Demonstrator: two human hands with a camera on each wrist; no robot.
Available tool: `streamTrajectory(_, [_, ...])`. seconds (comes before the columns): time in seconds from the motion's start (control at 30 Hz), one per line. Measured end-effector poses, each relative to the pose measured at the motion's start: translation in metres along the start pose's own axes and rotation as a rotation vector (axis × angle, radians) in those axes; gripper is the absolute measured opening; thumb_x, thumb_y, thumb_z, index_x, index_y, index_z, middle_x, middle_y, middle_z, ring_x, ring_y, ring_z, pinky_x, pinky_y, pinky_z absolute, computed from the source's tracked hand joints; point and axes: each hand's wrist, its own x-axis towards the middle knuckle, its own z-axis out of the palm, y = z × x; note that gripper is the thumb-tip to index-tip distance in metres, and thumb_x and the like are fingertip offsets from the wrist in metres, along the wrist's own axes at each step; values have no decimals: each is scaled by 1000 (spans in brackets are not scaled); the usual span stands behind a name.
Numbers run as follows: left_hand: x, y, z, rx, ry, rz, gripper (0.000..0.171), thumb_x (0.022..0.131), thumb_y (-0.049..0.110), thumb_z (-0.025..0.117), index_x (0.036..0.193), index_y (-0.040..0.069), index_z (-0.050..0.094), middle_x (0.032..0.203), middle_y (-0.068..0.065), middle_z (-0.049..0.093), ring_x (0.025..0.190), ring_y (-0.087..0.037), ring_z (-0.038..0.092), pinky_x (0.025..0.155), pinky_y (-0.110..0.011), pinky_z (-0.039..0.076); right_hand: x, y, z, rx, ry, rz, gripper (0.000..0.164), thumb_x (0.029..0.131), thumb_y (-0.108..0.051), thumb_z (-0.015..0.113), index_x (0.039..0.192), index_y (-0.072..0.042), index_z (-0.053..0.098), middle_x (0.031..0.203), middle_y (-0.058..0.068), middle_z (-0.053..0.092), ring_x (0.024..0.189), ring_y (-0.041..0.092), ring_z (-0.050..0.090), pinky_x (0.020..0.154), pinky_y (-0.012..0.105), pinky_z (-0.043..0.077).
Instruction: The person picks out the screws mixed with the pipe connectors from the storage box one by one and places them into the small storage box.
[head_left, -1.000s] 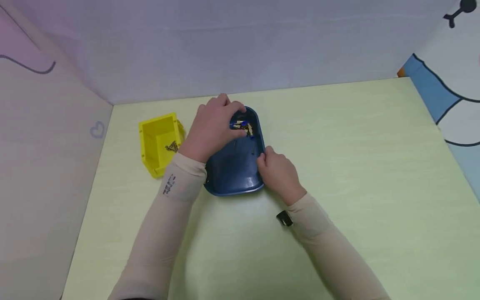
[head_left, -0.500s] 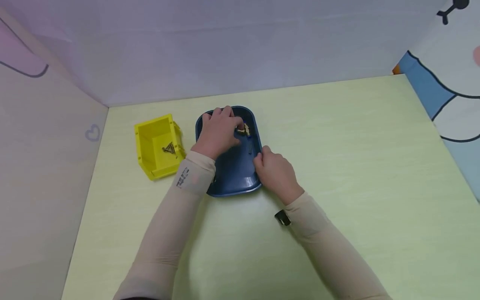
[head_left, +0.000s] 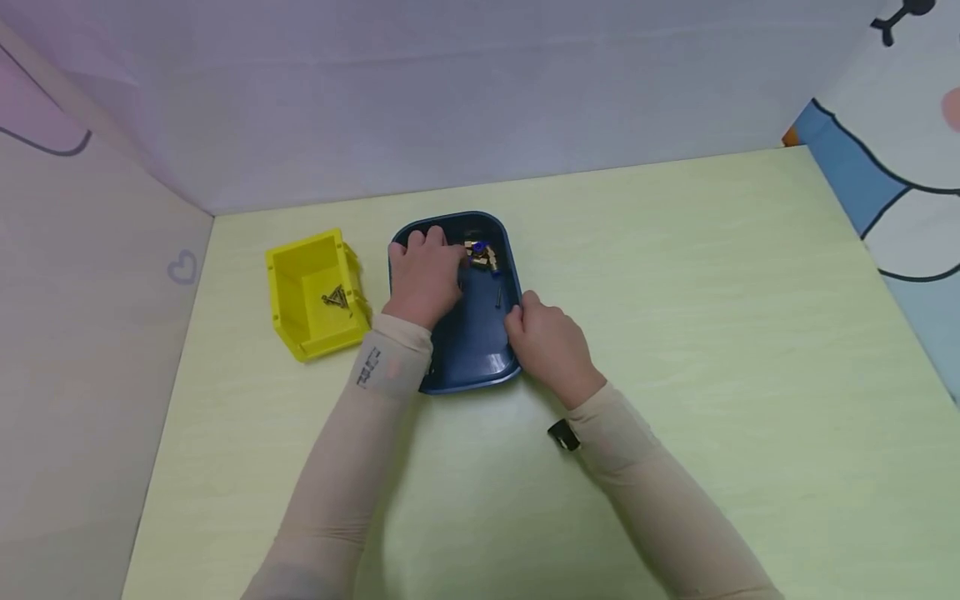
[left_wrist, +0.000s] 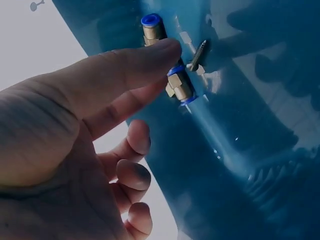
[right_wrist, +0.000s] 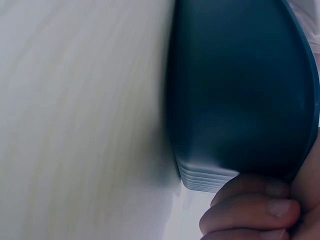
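Observation:
A dark blue plastic tray (head_left: 474,346) lies on the table. Toward its far end sit several brass push-in fittings (head_left: 482,260) with blue collars, with a loose screw (head_left: 498,297) nearer me. My left hand (head_left: 423,279) reaches into the tray, left of the fittings. In the left wrist view, thumb and index finger come together beside the fittings (left_wrist: 179,86) and a screw (left_wrist: 199,55). The thumb hides the index fingertip and anything between them; the other fingers curl loosely. My right hand (head_left: 555,350) grips the tray's right side, its fingers (right_wrist: 250,210) against the wall.
Left of the tray stands a yellow open-front bin (head_left: 330,340) with several screws (head_left: 337,297) inside. The pale table (head_left: 697,333) meets walls at the back and left. A black strap piece (head_left: 564,434) hangs at the right wrist.
My left hand has come down into the tray and shifted left and nearer, uncovering the fittings. The right hand keeps its grip on the tray. The head view has shifted slightly.

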Motion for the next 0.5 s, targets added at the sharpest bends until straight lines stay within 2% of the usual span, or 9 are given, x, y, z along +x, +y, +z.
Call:
streamTrajectory(0.23, [1, -5, 11, 15, -16, -16, 33, 85, 24, 78, 117, 22, 67, 107, -8, 46, 99, -30, 36, 85, -49, 26, -1, -1, 0, -3, 3, -1, 25, 99, -26, 37, 87, -7, 48, 65, 11, 51, 57, 27, 53, 48, 39, 38])
streamTrajectory(0.33, [1, -6, 10, 9, -14, -23, 30, 84, 23, 79, 112, 21, 68, 106, -8, 47, 99, -31, 36, 85, -49, 27, -1, -1, 0, -4, 6, 4, 25, 99, -26, 37, 87, -7, 48, 65, 13, 52, 58, 28, 53, 49, 40, 39])
streamTrajectory(0.5, [1, -7, 9, -1, -41, -30, 30, 86, 22, 78, 114, 23, 70, 109, -8, 51, 100, -31, 38, 86, -49, 28, -1, -2, 0, -7, 0, 5, 26, 99, -26, 38, 88, -6, 49, 66, 14, 53, 59, 29, 54, 50, 41, 41])
